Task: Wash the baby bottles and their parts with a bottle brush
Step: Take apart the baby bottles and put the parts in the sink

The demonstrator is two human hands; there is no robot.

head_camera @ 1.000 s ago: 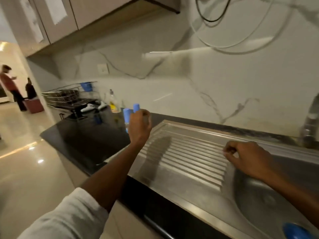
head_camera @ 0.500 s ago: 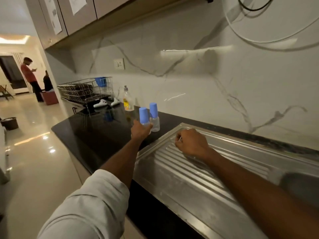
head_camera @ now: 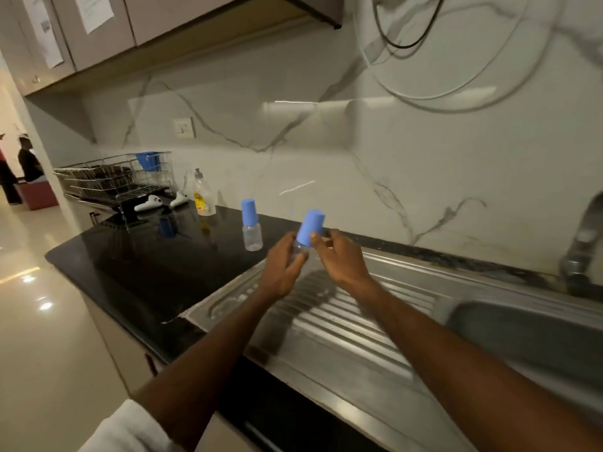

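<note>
Over the ribbed steel drainboard (head_camera: 342, 324), my left hand (head_camera: 281, 268) gripped the clear body of a baby bottle (head_camera: 301, 247), and my right hand (head_camera: 339, 259) pinched its blue cap (head_camera: 311, 227), the bottle tilted. Just beyond, a second capped bottle (head_camera: 252, 227) stood upright on the black desk (head_camera: 156, 272), with dish soap (head_camera: 203, 199) and a wire rack (head_camera: 114, 184) farther back. No brush showed; judging by this, washing had barely begun: uncapping, scrubbing and rinsing remained.

One baby bottle (head_camera: 252, 225), clear w/ blue cap, stands upright on black counter (head_camera: 137, 269) near its back edge. 2nd bottle (head_camera: 308, 231), same blue cap, tilted, held above drainboard's back-left corner.
</note>
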